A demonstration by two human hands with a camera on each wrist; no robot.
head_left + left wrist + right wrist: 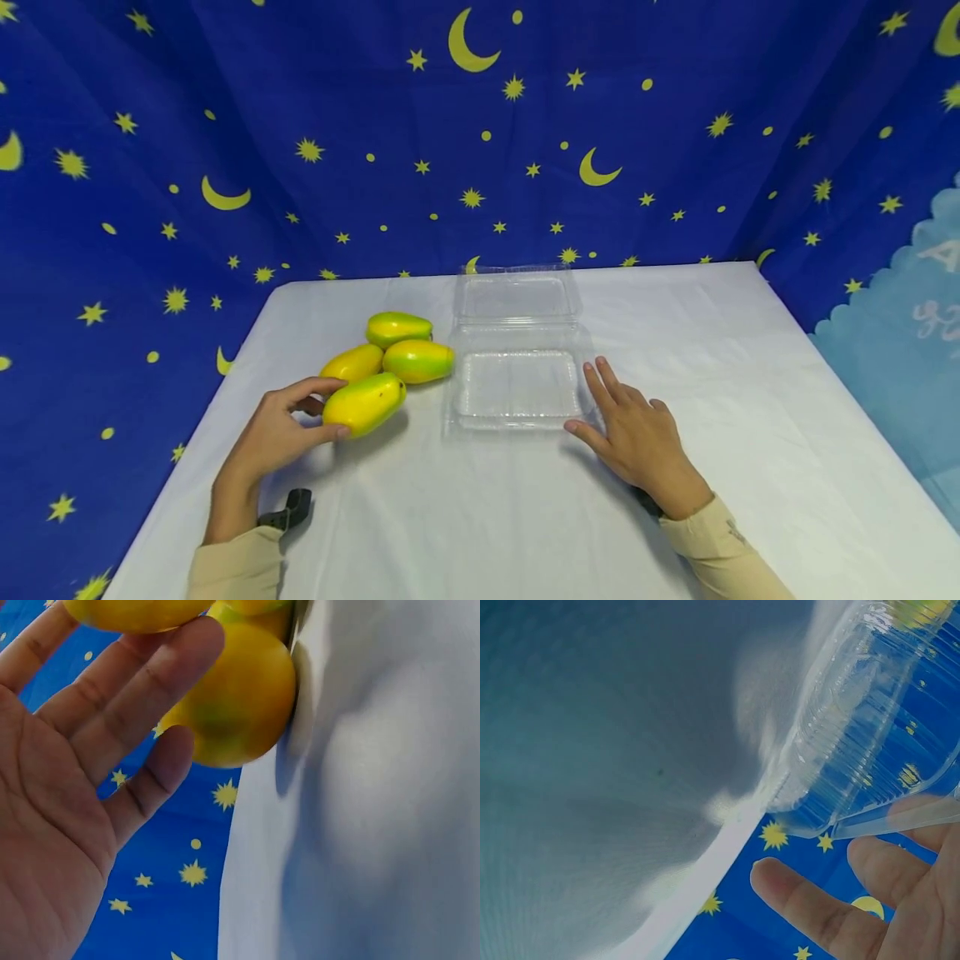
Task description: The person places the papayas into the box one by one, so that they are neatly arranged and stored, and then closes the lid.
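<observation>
Four fruits [418, 362]: toward table's left edge [223, 417]; likely firm, slippery; grip midway
Left hand [288, 425]: pinches front fruit [365, 405]
Right hand [637, 433]: spread, empty

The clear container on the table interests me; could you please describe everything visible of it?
The container looks like thin, see-through plastic: a shallow rectangular base with ribbed walls, lying flat on the white-covered table, its attached lid folded open on the far side. The right hand is at its right rim, apparently touching it.

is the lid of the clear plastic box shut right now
No, in the head view the lid is folded open on the far side of the base.
</observation>
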